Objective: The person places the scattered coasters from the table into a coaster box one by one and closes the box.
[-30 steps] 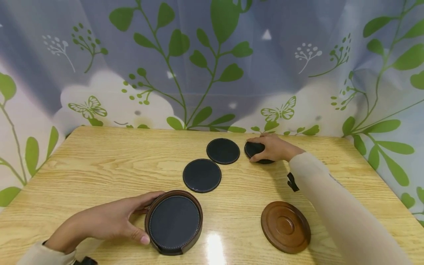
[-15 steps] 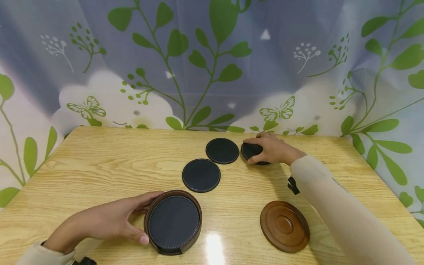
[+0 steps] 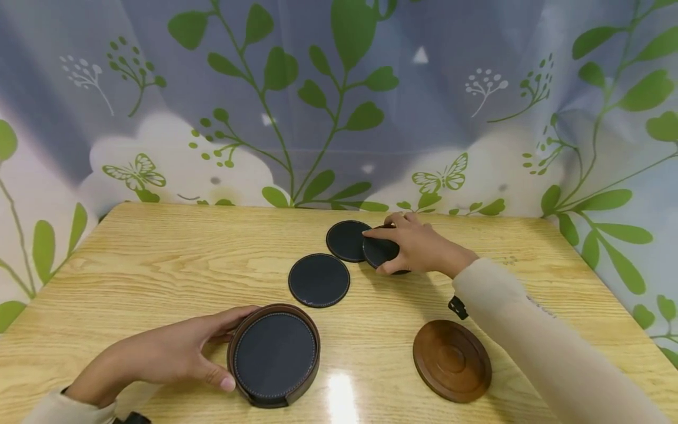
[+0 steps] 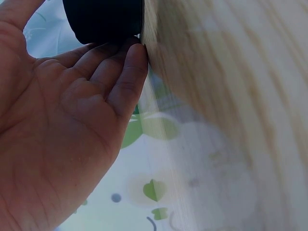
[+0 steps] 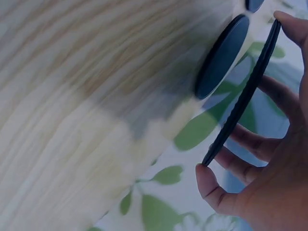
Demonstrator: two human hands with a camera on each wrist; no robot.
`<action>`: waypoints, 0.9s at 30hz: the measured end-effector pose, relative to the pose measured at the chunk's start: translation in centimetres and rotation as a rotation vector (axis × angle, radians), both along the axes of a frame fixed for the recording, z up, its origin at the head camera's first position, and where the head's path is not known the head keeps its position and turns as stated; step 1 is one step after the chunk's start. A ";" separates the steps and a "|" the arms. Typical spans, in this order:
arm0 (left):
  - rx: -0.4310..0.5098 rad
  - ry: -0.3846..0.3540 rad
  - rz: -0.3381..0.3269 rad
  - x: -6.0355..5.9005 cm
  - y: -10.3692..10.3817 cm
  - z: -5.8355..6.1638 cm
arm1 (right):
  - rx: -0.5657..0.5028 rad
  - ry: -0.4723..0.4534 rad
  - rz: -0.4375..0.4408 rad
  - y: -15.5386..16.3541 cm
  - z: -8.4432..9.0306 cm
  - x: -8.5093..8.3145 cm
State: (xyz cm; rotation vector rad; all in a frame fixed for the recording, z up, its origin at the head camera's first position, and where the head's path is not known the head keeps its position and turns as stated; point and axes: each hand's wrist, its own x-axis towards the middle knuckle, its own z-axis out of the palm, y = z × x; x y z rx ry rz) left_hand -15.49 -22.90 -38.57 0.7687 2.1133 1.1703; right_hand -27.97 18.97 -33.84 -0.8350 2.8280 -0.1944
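Observation:
My right hand (image 3: pixel 424 247) grips a round black leather coaster (image 3: pixel 377 251) by its edge, thumb on one side and fingers across the other. In the right wrist view this coaster (image 5: pixel 243 98) stands clear of the tabletop, seen edge-on. It overlaps the far loose black coaster (image 3: pixel 345 240) in the head view. A second loose coaster (image 3: pixel 319 280) lies nearer, below that one. My left hand (image 3: pixel 164 347) holds the left side of a round brown coaster holder (image 3: pixel 306 388), thumb at the front and fingers behind. Inside the holder sits a black coaster (image 3: pixel 274 355) with pale stitching.
A reddish-brown round disc (image 3: pixel 452 361) with concentric rings lies at the right front, beside my right forearm. The light wooden table (image 3: pixel 175 259) ends at a leaf-patterned curtain (image 3: pixel 212 176) behind.
My right hand has lifted the coaster and carried it left, from beside the far loose coaster to partly over it. The left hand and the holder have stayed put.

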 end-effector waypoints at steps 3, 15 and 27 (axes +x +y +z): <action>0.005 -0.016 0.000 0.0 0.0 0.0 | 0.012 0.011 0.033 -1.1 0.4 0.8; 0.001 -0.026 0.003 -0.1 0.0 0.1 | -0.009 0.033 0.141 -4.9 0.8 4.3; 0.011 -0.031 -0.012 -0.1 0.0 0.1 | -0.003 0.047 0.201 -7.1 1.3 7.1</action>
